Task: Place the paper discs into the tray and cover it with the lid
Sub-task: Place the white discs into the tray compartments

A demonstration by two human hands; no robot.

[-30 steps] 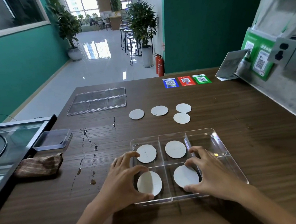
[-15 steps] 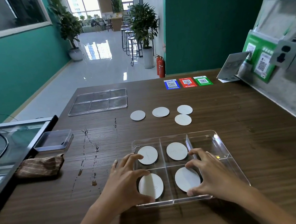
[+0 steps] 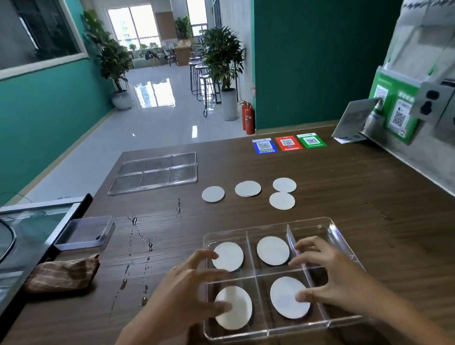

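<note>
On the dark brown wooden table [image 3: 358,217], nearest to the person, lies a clear plastic tray with six compartments [image 3: 335,234]. Four white round paper discs are inside it: one in the near left compartment [image 3: 240,310], one in the near middle compartment [image 3: 283,295], one in the far left compartment [image 3: 231,255] and one in the far middle compartment [image 3: 272,250]. The two right compartments hold no disc.

The left hand [image 3: 183,291] is over the left edge of the tray, its fingers spread and a little bent; the thumb tip lies on the near left disc. The right hand [image 3: 333,280] is over the divider on the right side, fingers also spread and loosely bent, with the thumb on the near middle disc. Neither hand grips anything.

Beyond the tray, four more white paper discs [image 3: 281,201] lie on the table; the two on the right are touching. To the left, water drops [image 3: 135,259] run in lines, beside a brown striped cloth [image 3: 63,272]. Farther away, at the far left, lies the clear plastic lid with six panels [image 3: 153,172].
</note>
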